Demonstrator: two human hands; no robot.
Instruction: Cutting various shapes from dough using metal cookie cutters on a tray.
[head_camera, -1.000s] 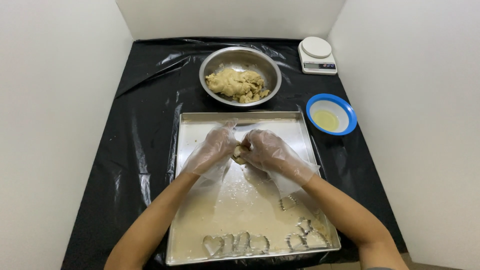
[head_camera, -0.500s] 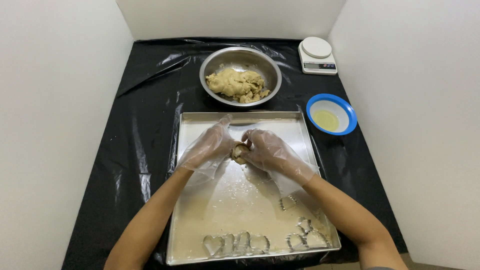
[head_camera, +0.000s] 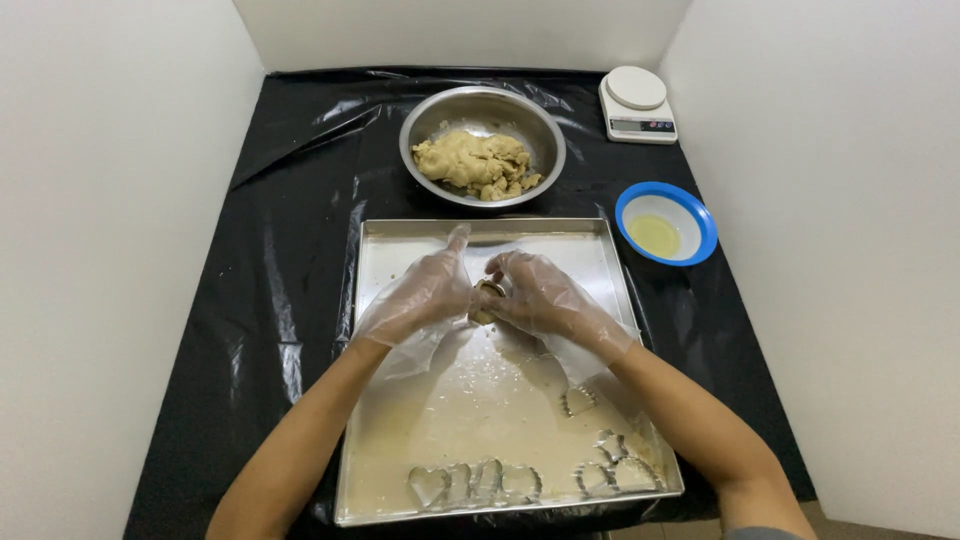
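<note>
Over the metal baking tray (head_camera: 380, 440), the gloved left hand (head_camera: 425, 295) cups a small lump of dough (head_camera: 486, 302) from its left. The lump sits between both palms. The gloved right hand (head_camera: 545, 295) curls around it from the right, fingers closed against it.

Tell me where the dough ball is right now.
The dough ball is in mid-frame, held between the left hand and right hand, above the tray.
</note>
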